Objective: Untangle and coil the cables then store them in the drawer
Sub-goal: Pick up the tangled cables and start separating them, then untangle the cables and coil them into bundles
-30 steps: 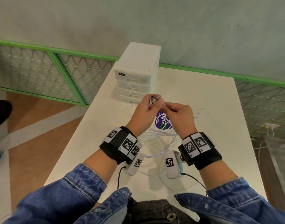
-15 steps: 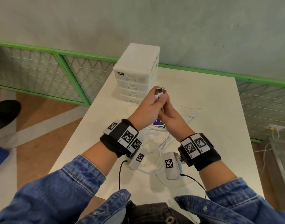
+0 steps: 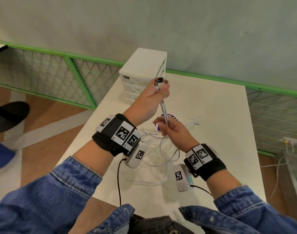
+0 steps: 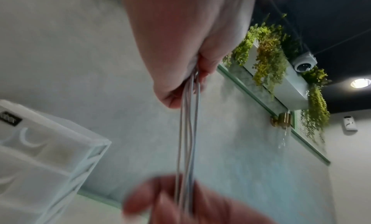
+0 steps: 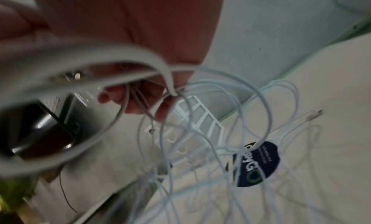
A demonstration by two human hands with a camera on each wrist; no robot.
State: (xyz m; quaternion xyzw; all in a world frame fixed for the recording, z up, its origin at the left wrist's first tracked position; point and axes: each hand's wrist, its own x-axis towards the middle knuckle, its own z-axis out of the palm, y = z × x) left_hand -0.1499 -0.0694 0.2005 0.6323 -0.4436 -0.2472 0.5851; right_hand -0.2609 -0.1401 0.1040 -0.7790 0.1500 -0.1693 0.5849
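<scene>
Hands parted since earlier: left hand (image 3: 152, 98) raised, fist round white cables (image 3: 165, 114) with USB plugs (image 3: 158, 81) above; right hand (image 3: 173, 132) pinches strands lower. Slack loops on matte table (image 3: 220, 132), before plastic drawer unit (image 3: 141, 78)

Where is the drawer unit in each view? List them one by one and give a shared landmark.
Head: the drawer unit stands at the table's far left edge, top centre of the picture, just behind the raised left hand.
Left wrist: lower left corner, seen from below, blurred.
Right wrist: centre, partly behind hanging cables.
Shared landmark: the crescent drawer handles and the unit's lattice side.
</scene>
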